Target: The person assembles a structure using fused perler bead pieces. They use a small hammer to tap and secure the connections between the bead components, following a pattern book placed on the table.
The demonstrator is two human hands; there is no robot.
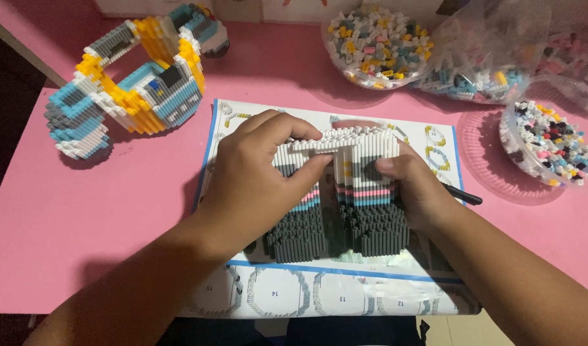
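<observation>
I see both hands closed on a ribbed block panel [345, 192] made of tiny bricks — white across the top, a thin pink and blue band in the middle, dark grey at the bottom. It lies on a printed instruction sheet [319, 291] that sits near the front edge of the pink table [82, 211], roughly at its middle.

My left hand [255, 179] covers the panel's left half: the fingers curl over the white top edge and the thumb presses flat against the face, so the hand is pinching that half. My right hand [419, 192] grips the right side, thumb pressed onto the white and grey ribs near the right edge; its fingers are hidden behind the panel, so I cannot tell how they lie. A dark seam runs down the panel between the two thumbs.

A black pen [462, 195] pokes out from behind the right hand, lying on the sheet's right edge.

Toward the back-left corner of the table stands a ring-shaped brick build [134, 83] in blue, yellow, white and grey, well apart from the sheet. Along the back edge sits a clear bowl of mixed loose bricks [377, 45], beside it a clear bag of bricks [480, 70], and near the right edge another clear bowl [550, 144] with pink, black and white pieces.
</observation>
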